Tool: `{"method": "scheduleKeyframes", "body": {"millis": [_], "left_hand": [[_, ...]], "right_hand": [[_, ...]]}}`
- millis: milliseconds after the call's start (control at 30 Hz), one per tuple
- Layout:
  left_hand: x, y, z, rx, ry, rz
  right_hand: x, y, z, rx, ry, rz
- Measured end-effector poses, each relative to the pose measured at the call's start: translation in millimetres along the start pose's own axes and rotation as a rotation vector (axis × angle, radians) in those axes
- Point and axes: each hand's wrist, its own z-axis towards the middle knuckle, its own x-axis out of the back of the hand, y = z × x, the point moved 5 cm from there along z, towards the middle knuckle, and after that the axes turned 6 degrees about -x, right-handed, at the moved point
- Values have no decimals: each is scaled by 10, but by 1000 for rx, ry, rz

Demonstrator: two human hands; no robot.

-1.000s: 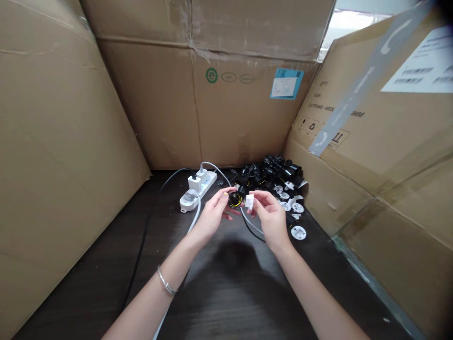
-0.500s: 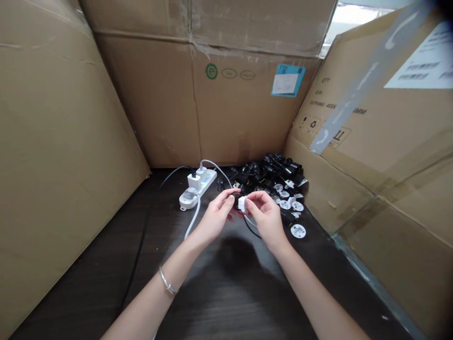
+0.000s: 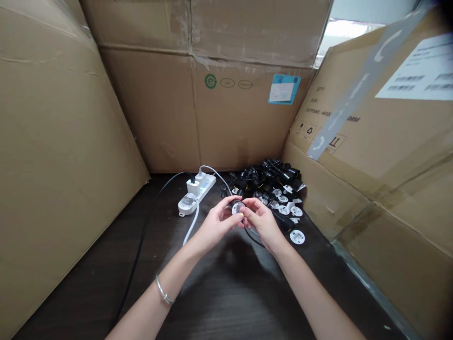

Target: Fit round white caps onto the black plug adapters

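The left hand and right hand pinch a round plug between their fingers. Black plugs lie just beyond them.

On your table, the power strip lies far left, the pile of plug parts to its right, loose plug discs nearer right, and cardboard boxes stand behind and on both sides.

Big cardboard cartons wall me in around my dark wood-grain bench: a left carton leans over its left edge, a back carton with a blue label stands behind it, and a right carton slants in, bearing grey tape. Bright light shows through a gap in the top right corner.
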Motion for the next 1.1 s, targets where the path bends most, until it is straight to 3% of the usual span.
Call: {"method": "scheduleKeyframes", "body": {"millis": [400, 567, 767, 967, 1100], "left_hand": [[-16, -60, 24, 17, 50, -64], [18, -72, 21, -14, 109, -39], [-34, -175, -15, -33, 64, 87], [-34, -112, -51, -30, 48, 335], [-47, -115, -40, -47, -15, 303]], "right_hand": [[-64, -35, -61, -43, -34, 41], [-39, -39, -63, -6, 29, 34], [-89, -103, -77, 130, -18, -111], [-125, -152, -122, 189, -35, -132], [-118, -170, -136, 188, -35, -111]]}}
